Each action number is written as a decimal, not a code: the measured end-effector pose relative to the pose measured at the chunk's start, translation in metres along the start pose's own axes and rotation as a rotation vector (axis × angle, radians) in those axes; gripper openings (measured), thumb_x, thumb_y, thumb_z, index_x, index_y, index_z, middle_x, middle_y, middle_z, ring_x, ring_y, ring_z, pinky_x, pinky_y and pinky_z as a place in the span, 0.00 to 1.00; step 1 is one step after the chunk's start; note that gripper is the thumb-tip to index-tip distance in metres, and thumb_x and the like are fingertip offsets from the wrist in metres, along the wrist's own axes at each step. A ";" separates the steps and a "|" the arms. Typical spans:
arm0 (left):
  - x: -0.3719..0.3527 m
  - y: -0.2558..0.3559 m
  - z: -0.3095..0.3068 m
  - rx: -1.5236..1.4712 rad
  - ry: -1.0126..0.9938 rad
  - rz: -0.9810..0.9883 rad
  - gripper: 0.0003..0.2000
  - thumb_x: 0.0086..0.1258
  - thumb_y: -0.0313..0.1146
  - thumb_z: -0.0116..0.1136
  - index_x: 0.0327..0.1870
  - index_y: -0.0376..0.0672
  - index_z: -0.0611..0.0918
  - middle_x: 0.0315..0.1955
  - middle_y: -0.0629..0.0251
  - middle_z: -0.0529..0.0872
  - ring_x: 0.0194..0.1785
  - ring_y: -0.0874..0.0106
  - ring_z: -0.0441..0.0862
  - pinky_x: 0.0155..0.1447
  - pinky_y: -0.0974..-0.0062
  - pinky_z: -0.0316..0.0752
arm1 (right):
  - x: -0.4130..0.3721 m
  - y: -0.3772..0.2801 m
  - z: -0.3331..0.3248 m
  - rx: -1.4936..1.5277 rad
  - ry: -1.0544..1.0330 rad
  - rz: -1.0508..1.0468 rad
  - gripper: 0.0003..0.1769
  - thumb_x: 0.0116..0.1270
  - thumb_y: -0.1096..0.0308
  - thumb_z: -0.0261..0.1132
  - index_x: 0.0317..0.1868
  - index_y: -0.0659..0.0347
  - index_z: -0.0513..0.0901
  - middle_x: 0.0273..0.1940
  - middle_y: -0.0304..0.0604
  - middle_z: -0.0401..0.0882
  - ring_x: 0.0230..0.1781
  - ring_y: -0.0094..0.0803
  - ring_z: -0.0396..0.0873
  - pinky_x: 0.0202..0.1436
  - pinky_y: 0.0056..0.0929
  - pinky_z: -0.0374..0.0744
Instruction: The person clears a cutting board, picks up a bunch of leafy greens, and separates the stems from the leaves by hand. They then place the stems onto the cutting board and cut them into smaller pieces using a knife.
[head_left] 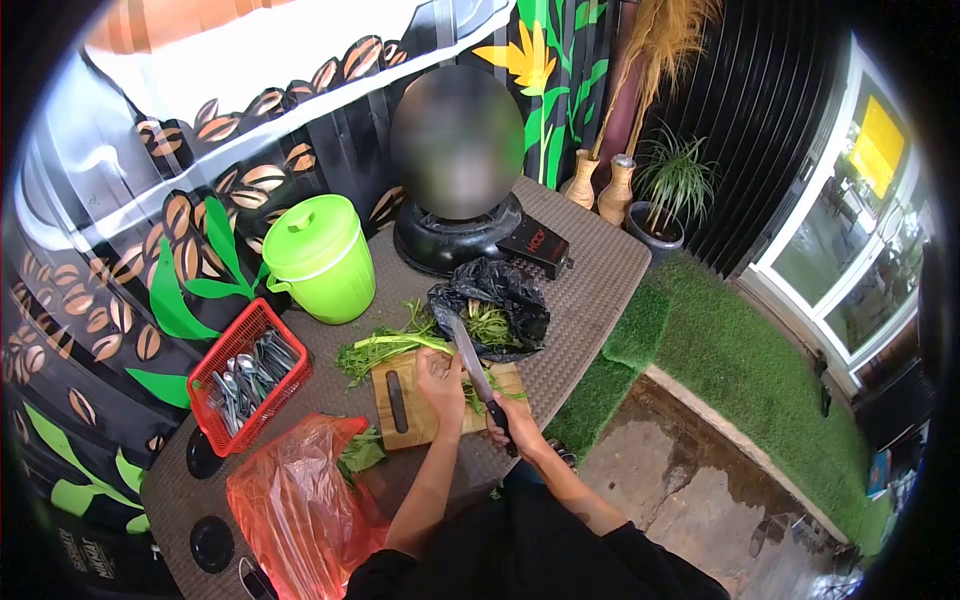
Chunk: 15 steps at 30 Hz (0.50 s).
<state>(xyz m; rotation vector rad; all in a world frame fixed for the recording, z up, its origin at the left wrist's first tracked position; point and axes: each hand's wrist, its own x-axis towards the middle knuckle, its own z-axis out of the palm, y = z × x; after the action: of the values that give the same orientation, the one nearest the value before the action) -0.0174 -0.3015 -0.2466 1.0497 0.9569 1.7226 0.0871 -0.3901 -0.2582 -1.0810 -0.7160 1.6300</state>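
Observation:
My right hand (514,420) is wrapped round the black handle of a long knife (474,366), whose blade points up and away over the wooden cutting board (408,428). My left hand (441,384) is closed on green stalks (392,345) above the board, left of the blade. Leafy ends of the stalks spread past the board's far left edge. Just beyond the board, an open black plastic bag (513,302) holds more greens (487,326). Cut green bits lie on the board near the knife.
A red basket of cutlery (218,433), a lidded green bucket (330,270) and an orange plastic bag (300,500) stand on the left of the woven table (610,245). A black scale-like device (455,245) is at the back. Two black dishes lie near the left edge.

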 end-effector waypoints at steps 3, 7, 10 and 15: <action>0.001 -0.003 0.000 -0.084 0.006 -0.020 0.12 0.61 0.19 0.62 0.41 0.37 0.71 0.30 0.66 0.77 0.34 0.79 0.77 0.36 0.83 0.73 | -0.003 -0.006 0.005 -0.095 0.004 -0.139 0.23 0.76 0.53 0.44 0.64 0.53 0.70 0.15 0.32 0.59 0.11 0.21 0.57 0.16 0.20 0.61; 0.001 -0.001 -0.001 -0.002 0.029 -0.039 0.13 0.61 0.21 0.64 0.40 0.37 0.71 0.31 0.65 0.78 0.34 0.78 0.77 0.35 0.82 0.73 | -0.003 -0.010 0.000 -0.094 -0.043 -0.126 0.27 0.76 0.55 0.42 0.73 0.47 0.57 0.15 0.31 0.58 0.12 0.20 0.56 0.16 0.19 0.60; 0.001 0.000 -0.002 -0.005 0.030 -0.062 0.13 0.61 0.21 0.65 0.39 0.37 0.70 0.32 0.65 0.79 0.34 0.78 0.77 0.34 0.81 0.73 | -0.001 -0.012 -0.005 -0.184 0.003 -0.189 0.25 0.76 0.56 0.46 0.70 0.49 0.64 0.16 0.30 0.59 0.13 0.17 0.57 0.17 0.19 0.59; 0.002 -0.007 -0.002 0.008 0.019 -0.032 0.13 0.61 0.21 0.65 0.39 0.37 0.70 0.32 0.64 0.80 0.33 0.78 0.77 0.32 0.81 0.73 | 0.009 -0.002 -0.012 -0.439 0.098 -0.351 0.24 0.75 0.58 0.49 0.68 0.53 0.67 0.15 0.32 0.61 0.15 0.19 0.60 0.20 0.21 0.63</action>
<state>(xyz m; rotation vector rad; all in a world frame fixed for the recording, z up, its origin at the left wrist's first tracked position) -0.0184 -0.2975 -0.2531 1.0193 0.9878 1.7069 0.0981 -0.3819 -0.2642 -1.2483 -1.1613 1.1390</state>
